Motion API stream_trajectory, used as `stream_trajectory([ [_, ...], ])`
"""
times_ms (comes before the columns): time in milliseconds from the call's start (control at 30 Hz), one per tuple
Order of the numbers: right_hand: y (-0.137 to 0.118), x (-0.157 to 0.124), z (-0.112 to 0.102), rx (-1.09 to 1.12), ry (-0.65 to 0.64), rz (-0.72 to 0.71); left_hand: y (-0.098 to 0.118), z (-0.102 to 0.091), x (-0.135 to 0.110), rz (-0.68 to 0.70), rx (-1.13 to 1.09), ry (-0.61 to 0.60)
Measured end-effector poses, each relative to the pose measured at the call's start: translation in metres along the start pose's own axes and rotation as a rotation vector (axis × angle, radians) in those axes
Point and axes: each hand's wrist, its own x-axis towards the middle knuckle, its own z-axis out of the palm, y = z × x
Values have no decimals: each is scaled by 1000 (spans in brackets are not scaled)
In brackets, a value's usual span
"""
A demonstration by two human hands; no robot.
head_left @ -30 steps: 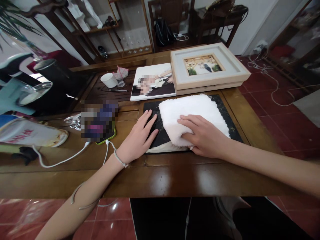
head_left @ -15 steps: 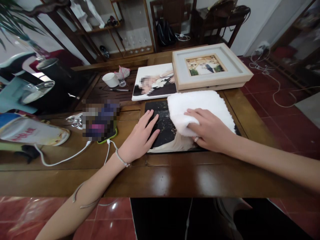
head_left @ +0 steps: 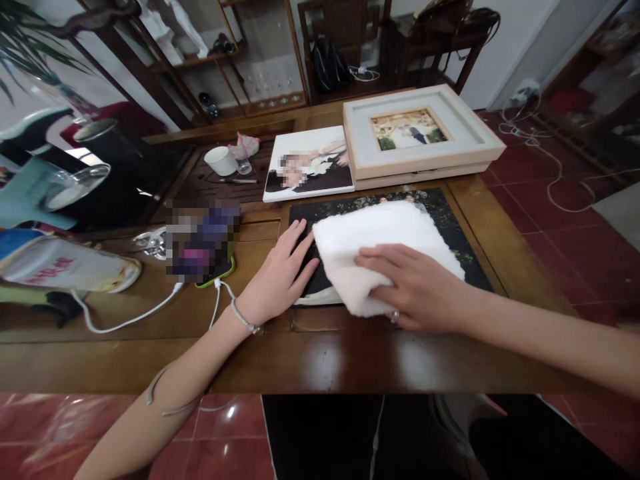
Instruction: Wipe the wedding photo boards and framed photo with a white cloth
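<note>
A dark photo panel lies flat on the wooden table, much of its picture covered by a fluffy white cloth. My right hand, with a ring on one finger, grips a bunched fold of the cloth and presses it against the panel near its front edge. At the panel's left edge rests my left hand, fingers spread, their tips on the dark surface. The cloth's left corner comes close to those fingertips. Behind the panel lie a white-edged photo print and a pale wood picture frame.
Left of my hand, a phone with a green case sits on the table, white charging cables trailing from it. A packet lies farther left. Toward the back are a white cup and a pen.
My right hand has drawn the cloth toward me and slightly left, uncovering the panel's far right part. The left hand has stayed in place.
</note>
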Motion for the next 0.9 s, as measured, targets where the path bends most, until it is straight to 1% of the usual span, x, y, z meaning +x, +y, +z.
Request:
stream_trajectory([
  [167, 41, 2, 6, -109, 43, 74, 0, 0, 0, 3, 17, 11],
  [267, 51, 3, 7, -141, 38, 135, 0, 0, 0, 4, 17, 13],
  [333, 46, 3, 7, -134, 39, 173, 0, 1, 0, 4, 17, 15],
  [400, 34, 1, 6, -108, 55, 174, 0, 1, 0, 6, 14, 16],
  [533, 1, -6, 4, -28, 59, 79, 0, 1, 0, 1, 3, 4],
  [633, -13, -8, 2, 6, 40, 14, -1, 1, 0, 3, 10, -1],
  [733, -12, -6, 1, 18, 39, -10, -2, 0, 0, 6, 17, 1],
  [900, 8, -2, 2, -8, 41, -3, -1, 0, 0, 3, 17, 1],
])
